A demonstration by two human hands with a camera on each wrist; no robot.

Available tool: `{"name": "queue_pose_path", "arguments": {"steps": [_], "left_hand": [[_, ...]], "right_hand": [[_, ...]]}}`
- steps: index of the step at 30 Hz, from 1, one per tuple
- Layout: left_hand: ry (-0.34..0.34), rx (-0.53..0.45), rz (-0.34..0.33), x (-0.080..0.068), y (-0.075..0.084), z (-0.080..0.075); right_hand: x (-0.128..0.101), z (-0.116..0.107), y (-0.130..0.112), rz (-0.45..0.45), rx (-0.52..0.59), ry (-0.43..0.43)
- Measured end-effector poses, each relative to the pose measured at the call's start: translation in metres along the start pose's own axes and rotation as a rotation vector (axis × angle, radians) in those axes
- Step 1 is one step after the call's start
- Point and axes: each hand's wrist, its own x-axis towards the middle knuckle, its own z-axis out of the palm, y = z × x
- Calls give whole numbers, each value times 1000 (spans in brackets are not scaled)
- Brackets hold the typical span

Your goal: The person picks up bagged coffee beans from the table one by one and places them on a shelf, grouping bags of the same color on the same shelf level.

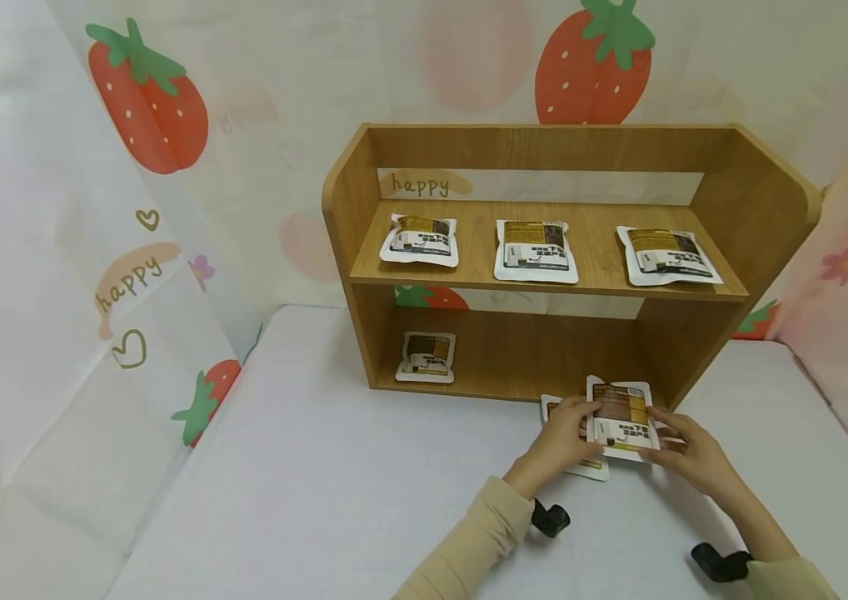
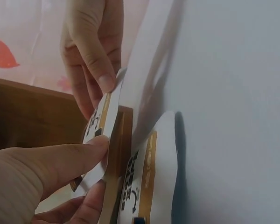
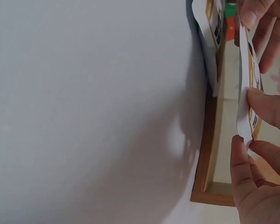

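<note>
Between both hands, a flat white pouch (image 1: pixel 622 421) with a brown and gold label is held above the table in front of the shelf's lower right end. My left hand (image 1: pixel 561 437) pinches its left edge, thumb on the printed face and fingers behind, as the left wrist view shows. The right hand (image 1: pixel 700 457) grips the opposite edge between thumb and fingers. Under the left hand a second pouch (image 1: pixel 593 468) of the same kind lies on the table, partly covered by the hand and the held pouch.
A two-tier wooden shelf (image 1: pixel 551 292) stands at the back of the white table (image 1: pixel 304 467). Its upper tier carries a left pouch (image 1: pixel 421 242), a middle pouch (image 1: pixel 536 252) and a right pouch (image 1: pixel 669 257). On the lower tier, one pouch (image 1: pixel 426 357) lies at the left.
</note>
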Motion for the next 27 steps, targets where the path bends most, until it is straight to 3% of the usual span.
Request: {"name": "queue_pose_path", "arguments": {"steps": [8,14,27], "left_hand": [[10,-30,-8,-3,-10,-11],[7,-63,-3,-4,-18,-19],[43,-31,-27,-13,-33,-39]], "right_hand": [[10,9,-10,-58,11,13],[15,15,-15,-52,21,-3],[35,34,-26,-67,86,-27]]}}
